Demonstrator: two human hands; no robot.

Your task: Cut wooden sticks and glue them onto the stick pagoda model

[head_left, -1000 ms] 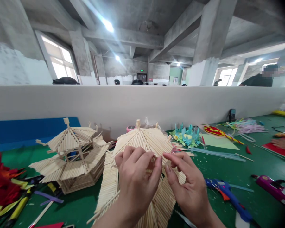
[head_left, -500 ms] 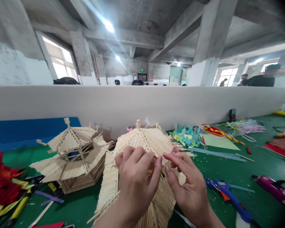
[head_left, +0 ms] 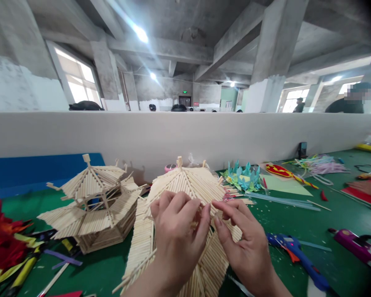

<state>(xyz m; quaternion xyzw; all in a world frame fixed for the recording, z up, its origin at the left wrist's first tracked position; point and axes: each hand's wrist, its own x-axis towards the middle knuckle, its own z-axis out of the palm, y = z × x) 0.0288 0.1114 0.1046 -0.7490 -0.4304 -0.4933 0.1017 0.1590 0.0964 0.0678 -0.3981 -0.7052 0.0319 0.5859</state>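
Note:
A pavilion model built of thin wooden sticks (head_left: 185, 177) stands before me, with a tiered roof. My left hand (head_left: 181, 233) is curled in front of its upper roof, thumb and fingers closed together. What lies between those fingertips is hidden by the hand. Close beside it, my right hand (head_left: 247, 243) reaches in with the index finger stretched out and the thumb apart below it. The right index fingertip is almost at the left thumb tip, by the roof's right edge; I cannot tell whether they touch. To the left stands a second stick pavilion (head_left: 95, 206), smaller in view.
A blue glue gun (head_left: 297, 251) and a purple tool (head_left: 358, 247) lie on the green table at right. Behind them are a turquoise paper flower piece (head_left: 243, 177) and pale glue sticks (head_left: 281, 200). Red paper petals (head_left: 6, 231) sit far left. Another person's hand (head_left: 366, 187) shows at right.
My hands hold nearly the same place on the pavilion. In the background at far right, people have shifted; the near one has moved slightly right.

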